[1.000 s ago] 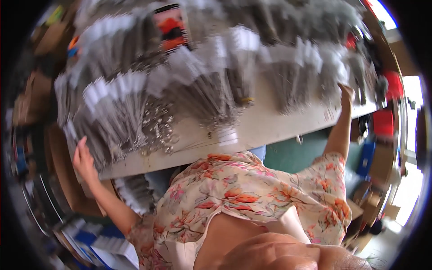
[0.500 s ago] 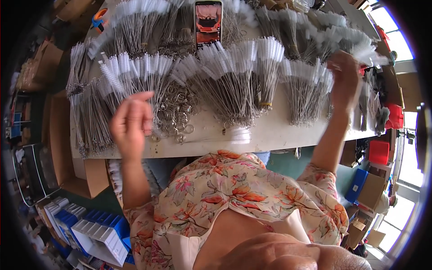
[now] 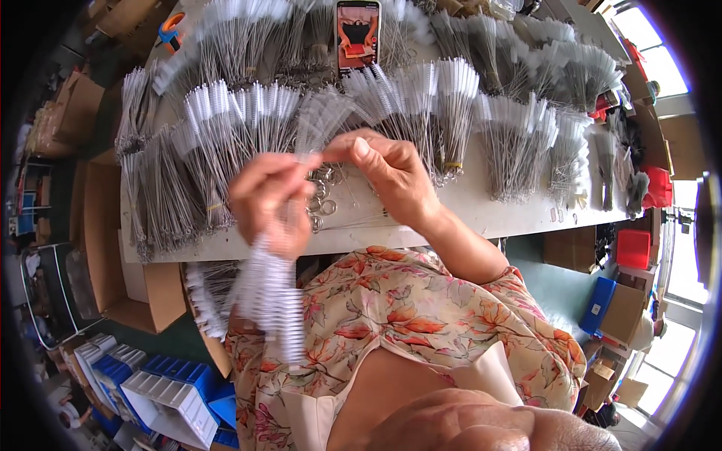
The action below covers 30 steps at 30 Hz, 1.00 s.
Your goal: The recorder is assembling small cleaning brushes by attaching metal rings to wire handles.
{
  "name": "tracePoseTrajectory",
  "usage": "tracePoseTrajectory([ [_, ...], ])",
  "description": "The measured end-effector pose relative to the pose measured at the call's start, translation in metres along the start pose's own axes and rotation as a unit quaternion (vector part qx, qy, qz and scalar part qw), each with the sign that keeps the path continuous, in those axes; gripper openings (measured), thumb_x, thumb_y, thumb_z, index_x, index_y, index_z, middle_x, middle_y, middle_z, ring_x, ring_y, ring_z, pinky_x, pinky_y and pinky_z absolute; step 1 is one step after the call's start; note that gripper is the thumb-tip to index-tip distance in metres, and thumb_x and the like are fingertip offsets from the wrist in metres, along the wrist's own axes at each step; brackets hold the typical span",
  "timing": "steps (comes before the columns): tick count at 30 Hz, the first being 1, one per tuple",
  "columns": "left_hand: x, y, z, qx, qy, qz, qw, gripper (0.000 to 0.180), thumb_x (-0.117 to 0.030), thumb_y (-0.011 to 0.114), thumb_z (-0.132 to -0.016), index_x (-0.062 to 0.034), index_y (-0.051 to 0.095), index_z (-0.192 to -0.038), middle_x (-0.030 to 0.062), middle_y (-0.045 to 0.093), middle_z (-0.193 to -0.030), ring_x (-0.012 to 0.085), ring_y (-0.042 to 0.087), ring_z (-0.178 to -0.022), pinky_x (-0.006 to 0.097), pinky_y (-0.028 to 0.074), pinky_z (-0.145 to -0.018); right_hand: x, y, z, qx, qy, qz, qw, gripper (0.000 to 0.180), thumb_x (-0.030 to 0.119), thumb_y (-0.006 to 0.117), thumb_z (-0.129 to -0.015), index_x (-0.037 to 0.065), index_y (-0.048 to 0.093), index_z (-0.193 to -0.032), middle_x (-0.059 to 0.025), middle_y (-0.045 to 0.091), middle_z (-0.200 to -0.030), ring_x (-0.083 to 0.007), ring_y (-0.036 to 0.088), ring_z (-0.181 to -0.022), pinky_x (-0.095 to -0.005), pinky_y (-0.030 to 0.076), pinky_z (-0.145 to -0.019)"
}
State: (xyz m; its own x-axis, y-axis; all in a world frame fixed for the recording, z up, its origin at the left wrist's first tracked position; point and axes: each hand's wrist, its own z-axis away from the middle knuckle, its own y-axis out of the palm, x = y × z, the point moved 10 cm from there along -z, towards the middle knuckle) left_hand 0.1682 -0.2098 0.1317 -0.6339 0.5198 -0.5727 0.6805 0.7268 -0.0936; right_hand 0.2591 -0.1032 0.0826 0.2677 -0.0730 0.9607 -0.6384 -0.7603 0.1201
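Note:
My left hand point(image 3: 274, 199) is closed around several thin wire brushes. White bristle heads point(image 3: 272, 304) hang below it over my lap, smeared by motion. Touching its fingertips, my right hand point(image 3: 395, 177) has its fingers bent and drawn together; what they grip is hidden. More bristle heads point(image 3: 322, 116), blurred, point away from me just beyond where the hands meet. Under and beside the hands lie metal split rings point(image 3: 323, 203). A row of upright-fanned brush bundles point(image 3: 414, 98) stands on the table point(image 3: 466, 218) behind them.
A phone point(image 3: 358, 37) with a lit screen stands at the far middle. An orange and blue tape dispenser point(image 3: 171, 31) is at the far left. More bundles point(image 3: 519, 143) fill the right side. An open cardboard box point(image 3: 154, 289) and blue-white bins point(image 3: 169, 395) sit left below.
My right hand has come from the far right bundles to meet my left hand in the middle. My left hand has moved slightly right, and brushes now hang from it.

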Motion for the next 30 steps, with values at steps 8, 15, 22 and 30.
tracePoseTrajectory([
  [8,-0.015,0.044,0.020,0.067,0.079,-0.025,0.994,0.032,0.001,0.072,-0.066,-0.0024,0.065,-0.097,0.0070,0.052,-0.100,0.0162,0.052,-0.085,0.026,0.048,-0.063,-0.022,-0.003,0.007,-0.109,0.127,-0.457,0.873,0.020,0.020,0.045,-0.093,0.010,0.051,-0.110,-0.0051,0.060,-0.100,-0.0164,0.060,-0.092,-0.0287,0.051,-0.065],
  [15,-0.044,0.072,0.005,0.089,0.219,-0.080,0.968,0.026,-0.007,0.072,-0.067,-0.0097,0.068,-0.093,0.0037,0.054,-0.101,0.0172,0.050,-0.085,0.031,0.042,-0.067,0.010,-0.032,0.004,-0.103,0.071,-0.512,0.850,0.017,0.024,0.046,-0.093,0.009,0.051,-0.101,0.0013,0.052,-0.072,-0.0106,0.052,-0.068,-0.0216,0.045,-0.059],
  [22,-0.020,0.037,-0.025,0.063,0.091,0.057,0.992,0.062,-0.031,0.068,-0.077,0.0004,0.044,-0.125,0.0162,0.043,-0.121,0.0257,0.050,-0.103,0.037,0.045,-0.085,0.038,-0.048,0.022,0.040,0.093,0.124,0.987,0.010,0.009,0.056,-0.085,0.001,0.061,-0.090,-0.0073,0.064,-0.079,-0.0120,0.058,-0.065,-0.0239,0.046,-0.057],
  [30,-0.013,0.089,0.013,0.340,-0.068,0.216,0.913,0.053,-0.029,0.072,-0.072,-0.0068,0.052,-0.116,0.0131,0.050,-0.115,0.0264,0.052,-0.103,0.036,0.043,-0.085,0.040,-0.017,0.041,0.163,0.052,0.201,0.965,0.010,0.007,0.058,-0.082,-0.001,0.059,-0.088,-0.0088,0.061,-0.073,-0.0163,0.060,-0.066,-0.0284,0.046,-0.057],
])
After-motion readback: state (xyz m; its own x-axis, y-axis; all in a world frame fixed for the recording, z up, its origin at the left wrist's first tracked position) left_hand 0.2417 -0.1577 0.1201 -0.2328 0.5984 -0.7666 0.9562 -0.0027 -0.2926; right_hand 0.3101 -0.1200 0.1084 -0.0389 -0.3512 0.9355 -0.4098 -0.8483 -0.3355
